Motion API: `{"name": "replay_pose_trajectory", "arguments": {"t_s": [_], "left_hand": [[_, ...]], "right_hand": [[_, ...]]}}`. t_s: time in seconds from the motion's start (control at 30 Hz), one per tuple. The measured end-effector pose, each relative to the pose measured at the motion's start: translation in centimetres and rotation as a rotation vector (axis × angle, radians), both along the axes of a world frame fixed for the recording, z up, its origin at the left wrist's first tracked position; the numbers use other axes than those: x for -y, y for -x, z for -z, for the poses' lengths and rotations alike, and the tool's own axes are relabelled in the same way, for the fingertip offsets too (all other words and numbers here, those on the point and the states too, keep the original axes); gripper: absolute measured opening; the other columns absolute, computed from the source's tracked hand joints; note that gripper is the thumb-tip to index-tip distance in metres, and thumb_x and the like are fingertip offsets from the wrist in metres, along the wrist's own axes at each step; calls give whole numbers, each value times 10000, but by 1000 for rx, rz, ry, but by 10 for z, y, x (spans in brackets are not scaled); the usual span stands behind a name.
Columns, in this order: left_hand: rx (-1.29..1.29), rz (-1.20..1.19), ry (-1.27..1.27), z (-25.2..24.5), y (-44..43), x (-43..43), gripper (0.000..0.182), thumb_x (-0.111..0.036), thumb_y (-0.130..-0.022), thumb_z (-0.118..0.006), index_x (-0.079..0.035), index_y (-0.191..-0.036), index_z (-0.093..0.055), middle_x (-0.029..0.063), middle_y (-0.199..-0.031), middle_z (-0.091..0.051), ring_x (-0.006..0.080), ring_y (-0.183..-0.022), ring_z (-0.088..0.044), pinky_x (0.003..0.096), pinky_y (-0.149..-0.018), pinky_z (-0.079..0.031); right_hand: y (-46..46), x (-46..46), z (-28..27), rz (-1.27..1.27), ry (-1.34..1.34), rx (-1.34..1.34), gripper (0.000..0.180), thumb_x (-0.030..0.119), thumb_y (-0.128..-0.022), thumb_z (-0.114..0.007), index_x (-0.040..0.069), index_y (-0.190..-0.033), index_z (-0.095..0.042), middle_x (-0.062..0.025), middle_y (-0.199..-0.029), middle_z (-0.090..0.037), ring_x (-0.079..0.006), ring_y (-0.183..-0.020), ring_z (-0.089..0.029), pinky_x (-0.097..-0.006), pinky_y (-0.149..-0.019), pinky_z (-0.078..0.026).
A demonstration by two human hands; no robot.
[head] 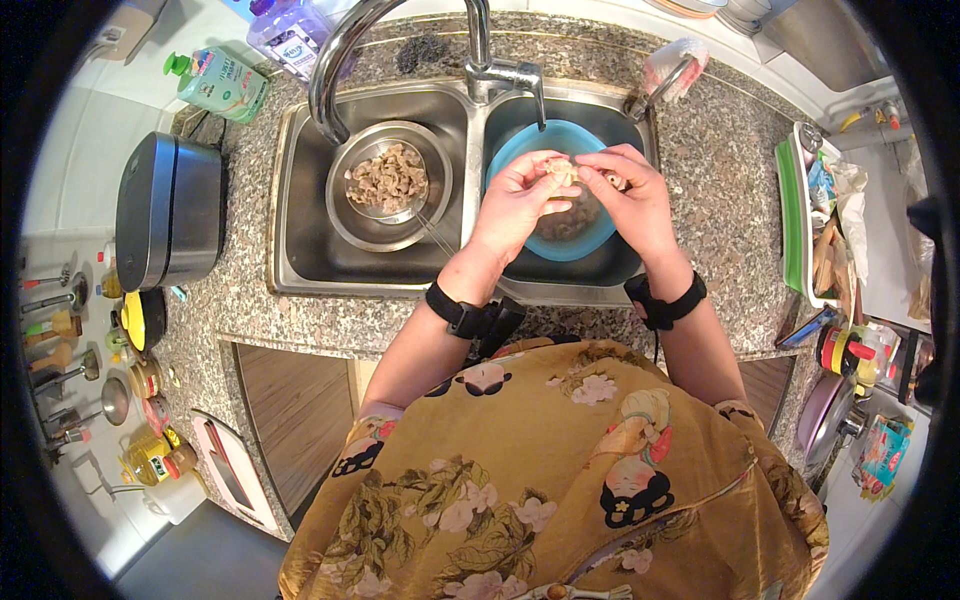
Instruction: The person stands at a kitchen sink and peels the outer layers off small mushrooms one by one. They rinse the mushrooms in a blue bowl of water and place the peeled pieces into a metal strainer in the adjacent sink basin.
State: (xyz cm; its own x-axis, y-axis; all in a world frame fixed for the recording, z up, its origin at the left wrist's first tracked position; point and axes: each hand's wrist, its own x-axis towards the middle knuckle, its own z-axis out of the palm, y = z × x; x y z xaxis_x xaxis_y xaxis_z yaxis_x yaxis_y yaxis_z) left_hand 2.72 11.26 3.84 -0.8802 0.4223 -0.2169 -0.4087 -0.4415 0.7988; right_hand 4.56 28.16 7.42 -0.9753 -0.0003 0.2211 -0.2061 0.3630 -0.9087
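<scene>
Over the right sink basin, my left hand (521,196) and my right hand (634,196) pinch a small pale piece of food (561,171) between their fingertips. Beneath them a blue plastic bowl (506,150) holds cloudy water with brownish pieces in it, partly hidden by the hands. In the left basin, a wire strainer with brown meat-like pieces (388,178) rests in a round metal bowl (341,217). Its thin handle slants towards my left forearm. The exact kind of food cannot be told.
A chrome faucet (480,67) arches over the double sink (474,135). Soap bottles (225,84) stand at the back left, with a dark rice cooker (171,210) nearer. On the right are a green-and-white basket (793,217) of packages and a phone (806,328) near the counter edge.
</scene>
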Motion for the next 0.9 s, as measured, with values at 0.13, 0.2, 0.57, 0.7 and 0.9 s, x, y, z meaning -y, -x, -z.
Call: {"name": "replay_pose_trajectory", "arguments": {"t_s": [0.13,0.2,0.57,0.7,0.9], "left_hand": [[-71,-36,135,-1,0,-2,252,-173,-910,-614,-59,-1132,-582,37,-1011,-627,144,-908,-636,256,-746,-533],[-117,-67,169,0,-1,-4,208,-133,-915,-595,-44,-1104,-590,41,-997,-622,135,-881,-639,245,-717,-542],[-90,-100,233,1,-8,-14,204,-145,-922,-593,-37,-1095,-591,27,-996,-612,116,-878,-625,243,-727,-546],[-25,-85,186,4,-8,-12,208,-135,-931,-573,-31,-1112,-574,28,-991,-620,128,-864,-638,252,-740,-544],[73,-108,175,19,-5,-6,216,-115,-924,-571,-37,-1125,-561,47,-1009,-634,155,-881,-646,263,-752,-537]], "right_hand": [[-2,4,-7,-19,-85,-32,168,81,-780,-722,52,-945,-705,-47,-831,-624,-123,-741,-602,-236,-660,-477],[-2,6,-8,-16,-113,-10,174,81,-773,-725,55,-944,-705,-47,-825,-629,-127,-724,-608,-243,-653,-485],[0,15,7,67,-267,-104,101,80,-752,-693,39,-806,-618,-117,-821,-615,-263,-687,-626,-330,-638,-511],[3,15,15,68,-260,-70,97,83,-791,-655,32,-857,-605,-122,-833,-617,-272,-711,-626,-338,-647,-506],[18,9,39,135,-272,-38,93,97,-856,-588,9,-880,-598,-136,-821,-628,-282,-739,-628,-343,-686,-495]]}}
